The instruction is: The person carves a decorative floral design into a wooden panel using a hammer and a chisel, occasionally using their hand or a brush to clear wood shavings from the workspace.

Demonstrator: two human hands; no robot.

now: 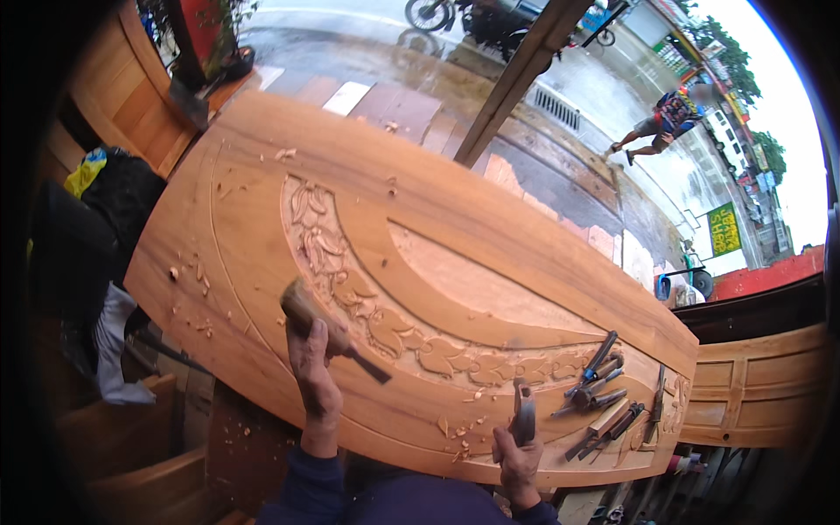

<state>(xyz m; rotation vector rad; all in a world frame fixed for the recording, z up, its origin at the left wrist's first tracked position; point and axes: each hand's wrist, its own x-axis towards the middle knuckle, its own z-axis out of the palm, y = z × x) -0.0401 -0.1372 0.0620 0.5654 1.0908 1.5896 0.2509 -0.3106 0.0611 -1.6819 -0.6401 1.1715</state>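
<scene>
My left hand (315, 372) is closed around a chisel (337, 337) with a thick wooden handle, its flat dark blade slanting down to the right above a carved wooden panel (262, 262). At the panel's near edge, my right hand (519, 464) grips a dark, rounded tool (524, 420) with a brownish upper end; its exact kind is unclear. A curved band of leaf and flower relief (420, 346) runs across the panel between the two hands and beyond. Several carving chisels (604, 376) lie bunched on the panel right of my right hand.
Loose wood shavings (201, 280) lie scattered over the panel. Dark bags and cloth (114, 201) are at the left. A wooden post (521, 83) rises beyond the far edge. Another panelled door (752, 385) is at the right. A person (674, 118) and a motorcycle (486, 22) are on the wet street.
</scene>
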